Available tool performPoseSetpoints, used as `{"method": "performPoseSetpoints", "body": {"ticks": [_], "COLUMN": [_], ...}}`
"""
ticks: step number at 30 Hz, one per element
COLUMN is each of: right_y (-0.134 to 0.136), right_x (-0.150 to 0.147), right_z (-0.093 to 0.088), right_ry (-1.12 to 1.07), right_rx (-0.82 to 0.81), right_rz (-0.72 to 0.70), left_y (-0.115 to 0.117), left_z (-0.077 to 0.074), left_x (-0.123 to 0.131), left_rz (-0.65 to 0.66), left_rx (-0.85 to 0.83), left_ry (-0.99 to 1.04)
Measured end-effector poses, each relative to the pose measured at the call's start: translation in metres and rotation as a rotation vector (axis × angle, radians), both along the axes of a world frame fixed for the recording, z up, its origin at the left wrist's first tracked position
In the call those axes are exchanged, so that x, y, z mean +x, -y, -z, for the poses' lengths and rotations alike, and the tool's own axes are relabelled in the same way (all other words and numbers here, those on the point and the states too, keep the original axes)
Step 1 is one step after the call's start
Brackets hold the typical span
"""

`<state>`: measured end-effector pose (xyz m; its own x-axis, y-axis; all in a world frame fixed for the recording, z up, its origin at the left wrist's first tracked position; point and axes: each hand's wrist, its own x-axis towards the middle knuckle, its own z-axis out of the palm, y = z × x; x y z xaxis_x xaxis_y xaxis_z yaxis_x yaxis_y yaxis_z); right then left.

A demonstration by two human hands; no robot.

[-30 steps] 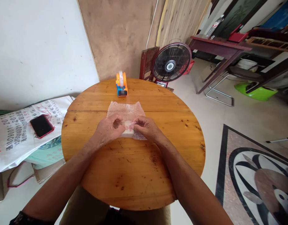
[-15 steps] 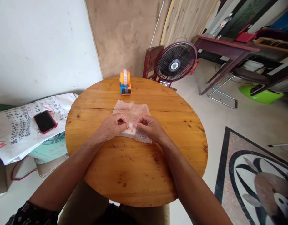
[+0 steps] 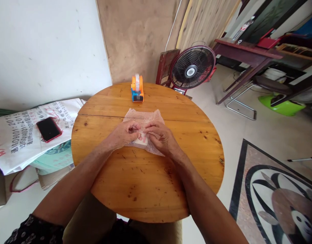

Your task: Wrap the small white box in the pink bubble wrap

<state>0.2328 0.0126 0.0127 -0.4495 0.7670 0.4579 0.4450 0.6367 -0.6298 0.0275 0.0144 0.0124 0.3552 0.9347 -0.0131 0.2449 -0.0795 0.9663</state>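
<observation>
A sheet of clear, pinkish-looking bubble wrap (image 3: 143,116) lies crumpled on the round wooden table. At its near edge, a small pale flat item with red print (image 3: 143,139) shows between my hands, seemingly under or inside the wrap. My left hand (image 3: 126,132) is curled at the wrap's left side, thumb and fingertips pinched close on the film. Over the right side, my right hand (image 3: 159,135) rests with its index finger stretched out and its thumb apart from it, touching the wrap.
Beyond the wrap stands an orange and blue tape dispenser (image 3: 137,88) on the wooden table (image 3: 145,189). A phone (image 3: 49,129) lies on printed white sacks (image 3: 26,135) at the left. Past the table's far right edge are a fan (image 3: 192,69) and a chair (image 3: 167,66).
My right hand's fingers have spread from a pinch and lie flatter over the wrap. My left hand stays almost in place. The view has shifted slightly.
</observation>
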Motion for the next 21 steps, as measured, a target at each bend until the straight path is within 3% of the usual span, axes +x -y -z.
{"method": "performPoseSetpoints", "body": {"ticks": [6,11,16,21], "right_y": [-0.003,-0.003,-0.001,0.002], "right_x": [-0.002,-0.002,-0.003,-0.003], "right_z": [0.005,0.0,-0.005,-0.002], "right_ry": [0.078,0.101,0.166,0.259], "right_rx": [0.038,0.083,0.067,0.026], "right_rz": [-0.092,-0.073,-0.107,-0.105], "left_y": [-0.001,-0.005,-0.005,0.013], "left_z": [0.004,-0.006,-0.012,-0.01], "left_x": [-0.003,-0.021,-0.041,-0.057], "left_rz": [-0.019,-0.022,-0.12,-0.252], "left_rx": [0.056,0.073,0.092,0.101], "left_ry": [-0.087,-0.266,-0.397,-0.573]}}
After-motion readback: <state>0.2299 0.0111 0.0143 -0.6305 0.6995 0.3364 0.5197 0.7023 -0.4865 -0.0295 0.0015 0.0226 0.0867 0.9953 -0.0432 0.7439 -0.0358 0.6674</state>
